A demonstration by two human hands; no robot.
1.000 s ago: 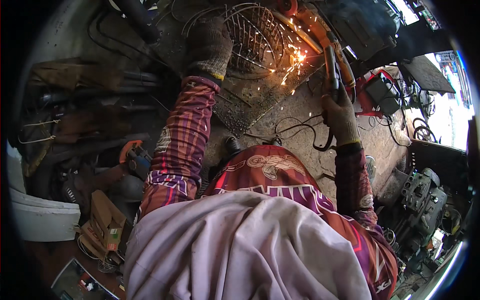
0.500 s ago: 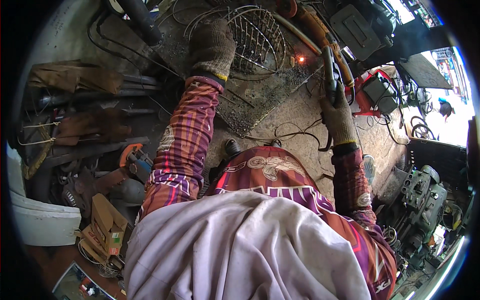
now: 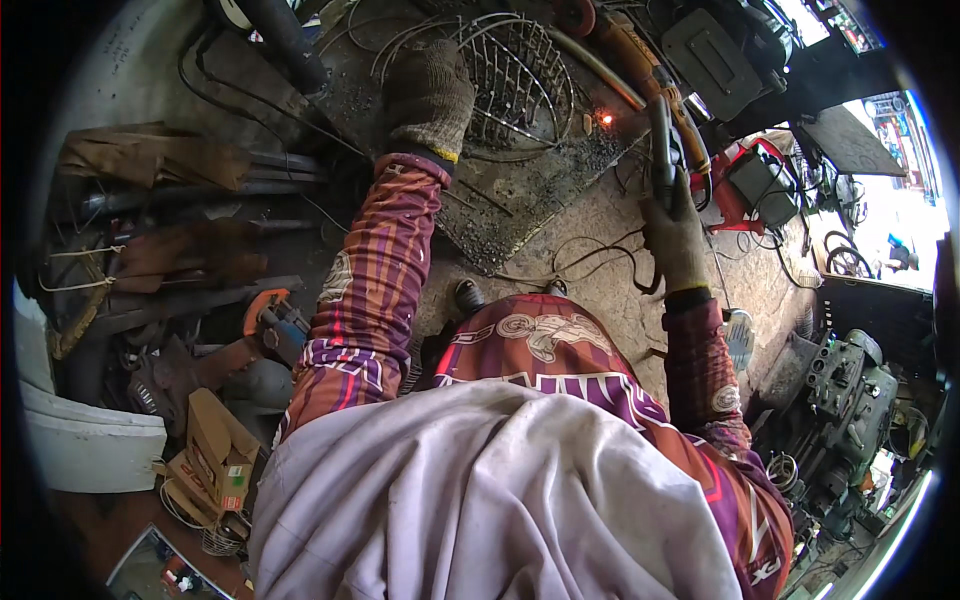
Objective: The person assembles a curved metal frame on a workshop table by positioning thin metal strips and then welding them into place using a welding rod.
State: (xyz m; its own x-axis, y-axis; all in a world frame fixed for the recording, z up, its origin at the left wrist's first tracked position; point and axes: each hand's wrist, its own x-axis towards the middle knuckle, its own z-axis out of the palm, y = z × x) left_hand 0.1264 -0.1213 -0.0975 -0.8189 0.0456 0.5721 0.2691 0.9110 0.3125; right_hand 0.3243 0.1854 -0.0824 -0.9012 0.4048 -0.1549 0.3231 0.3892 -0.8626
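A grey knit work glove covers my left hand [image 3: 430, 95], which is closed at the left rim of a round wire basket [image 3: 515, 80]; its fingertips are hidden. The basket lies tilted on a dark metal plate [image 3: 515, 225] strewn with black grit. Also gloved, my right hand [image 3: 674, 240] is wrapped round a grey metal welding electrode holder [image 3: 660, 135], and a black cable hangs below that hand. To the left of the holder, a small spot [image 3: 606, 119] glows orange-red near the plate's right edge. Two thin rods [image 3: 488, 197] rest on the plate.
An orange angle grinder [image 3: 640, 70] lies beyond the holder. On the right are a red-framed machine [image 3: 755, 185] and a grey-green machine [image 3: 850, 390]. Cables [image 3: 590, 262] loop over the floor. Metal bars [image 3: 270, 170] and an open cardboard box [image 3: 208, 450] crowd the left.
Both hands keep their grips and have hardly moved. The view has shifted very slightly, and the glowing spot stays near the plate's right edge.
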